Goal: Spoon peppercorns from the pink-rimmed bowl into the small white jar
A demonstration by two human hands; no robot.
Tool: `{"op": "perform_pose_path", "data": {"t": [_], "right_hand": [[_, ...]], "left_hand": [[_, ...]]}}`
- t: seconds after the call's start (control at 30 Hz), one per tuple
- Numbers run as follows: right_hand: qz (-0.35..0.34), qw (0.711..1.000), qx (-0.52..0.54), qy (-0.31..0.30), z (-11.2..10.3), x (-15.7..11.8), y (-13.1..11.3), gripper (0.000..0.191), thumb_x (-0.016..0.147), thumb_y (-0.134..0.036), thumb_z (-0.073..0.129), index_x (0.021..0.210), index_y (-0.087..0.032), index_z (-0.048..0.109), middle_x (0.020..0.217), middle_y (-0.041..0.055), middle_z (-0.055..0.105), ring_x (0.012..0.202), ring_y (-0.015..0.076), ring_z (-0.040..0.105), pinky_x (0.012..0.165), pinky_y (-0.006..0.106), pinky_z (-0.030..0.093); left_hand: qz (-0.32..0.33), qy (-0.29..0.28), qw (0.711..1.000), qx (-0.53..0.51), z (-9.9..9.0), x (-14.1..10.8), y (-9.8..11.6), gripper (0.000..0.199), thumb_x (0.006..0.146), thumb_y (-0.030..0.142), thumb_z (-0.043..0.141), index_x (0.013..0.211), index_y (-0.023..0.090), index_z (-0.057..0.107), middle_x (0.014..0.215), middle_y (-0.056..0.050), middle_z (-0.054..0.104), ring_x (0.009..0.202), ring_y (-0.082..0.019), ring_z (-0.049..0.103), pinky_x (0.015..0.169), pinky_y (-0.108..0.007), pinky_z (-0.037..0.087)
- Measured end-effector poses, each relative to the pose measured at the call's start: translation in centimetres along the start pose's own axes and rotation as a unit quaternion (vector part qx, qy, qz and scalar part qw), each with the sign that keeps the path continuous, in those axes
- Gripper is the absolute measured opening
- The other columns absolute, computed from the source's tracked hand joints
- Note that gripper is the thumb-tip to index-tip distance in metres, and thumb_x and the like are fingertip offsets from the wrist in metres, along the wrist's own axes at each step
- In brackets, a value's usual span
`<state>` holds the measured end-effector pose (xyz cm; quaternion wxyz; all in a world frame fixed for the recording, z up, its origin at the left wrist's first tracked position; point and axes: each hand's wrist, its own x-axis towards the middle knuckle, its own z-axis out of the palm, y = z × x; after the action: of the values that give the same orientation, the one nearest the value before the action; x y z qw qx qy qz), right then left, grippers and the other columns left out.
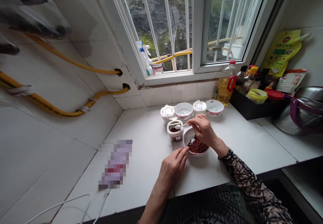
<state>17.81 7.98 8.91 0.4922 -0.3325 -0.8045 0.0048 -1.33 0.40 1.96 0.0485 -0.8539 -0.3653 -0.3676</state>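
Note:
My right hand (202, 128) pinches the handle of a small white spoon (180, 126), whose bowl is at the mouth of an open white jar (175, 135) with dark red contents. Below that hand, a white bowl with a pink rim (197, 154) holds small dark red pieces (198, 145). My left hand (174, 163) rests with its fingertips on the bowl's left rim, fingers close together. Behind the open jar stand a lidded white jar (167, 112), a bowl with a white spoon in it (183, 111), another lidded jar (200, 107) and a shallower bowl (214, 108).
An oil bottle (226, 84) stands by the window, beside a black bin (241, 104) of sauce bottles and tubs. At the far right is a metal pot (300, 113). A blurred flat object (117, 165) with a white cable (103, 202) lies left on the white counter (146, 133).

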Motion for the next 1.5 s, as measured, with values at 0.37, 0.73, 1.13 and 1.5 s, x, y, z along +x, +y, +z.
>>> {"op": "perform_pose_path", "data": {"t": [0.37, 0.73, 1.13, 1.5], "right_hand": [[0.073, 0.984, -0.057, -0.153, -1.2, -1.4, 2.3, 0.02, 0.078, -0.007, 0.049, 0.074, -0.019, 0.064, 0.07, 0.0028, 0.071, 0.067, 0.0168, 0.057, 0.091, 0.039, 0.036], [0.345, 0.919, 0.162, -0.1, -1.1, -1.3, 2.9, 0.016, 0.068, -0.018, 0.049, 0.065, -0.019, 0.065, 0.052, -0.0023, 0.059, 0.052, 0.0135, 0.053, 0.058, 0.026, 0.041], [0.444, 0.848, 0.285, -0.041, -1.0, -0.9, 3.5, 0.012, 0.057, -0.02, 0.053, 0.058, -0.018, 0.065, 0.047, -0.0029, 0.056, 0.048, 0.012, 0.05, 0.056, 0.026, 0.043], [0.287, 0.939, 0.17, 0.077, -0.3, 0.7, 1.6, 0.014, 0.081, -0.026, 0.054, 0.081, -0.019, 0.066, 0.071, 0.0029, 0.068, 0.069, 0.0181, 0.062, 0.073, 0.033, 0.048]], "left_hand": [[-0.001, 0.005, 1.0, -0.007, 0.0, 0.0, -0.1, 0.03, 0.099, 0.017, 0.042, 0.127, 0.018, 0.053, 0.105, -0.009, 0.07, 0.091, -0.018, 0.07, 0.074, -0.025, 0.057], [0.003, 0.006, 1.0, -0.008, 0.0, 0.0, -0.1, 0.032, 0.098, 0.015, 0.044, 0.129, 0.019, 0.052, 0.106, -0.009, 0.07, 0.092, -0.018, 0.07, 0.075, -0.025, 0.058], [0.0, -0.003, 1.0, 0.0, 0.1, -0.1, -0.1, 0.031, 0.099, 0.016, 0.042, 0.129, 0.018, 0.052, 0.106, -0.009, 0.07, 0.091, -0.018, 0.07, 0.076, -0.026, 0.057], [0.0, -0.001, 1.0, -0.006, -0.2, 0.2, 0.1, 0.031, 0.099, 0.015, 0.039, 0.128, 0.019, 0.051, 0.105, -0.008, 0.07, 0.09, -0.017, 0.07, 0.074, -0.026, 0.058]]}}
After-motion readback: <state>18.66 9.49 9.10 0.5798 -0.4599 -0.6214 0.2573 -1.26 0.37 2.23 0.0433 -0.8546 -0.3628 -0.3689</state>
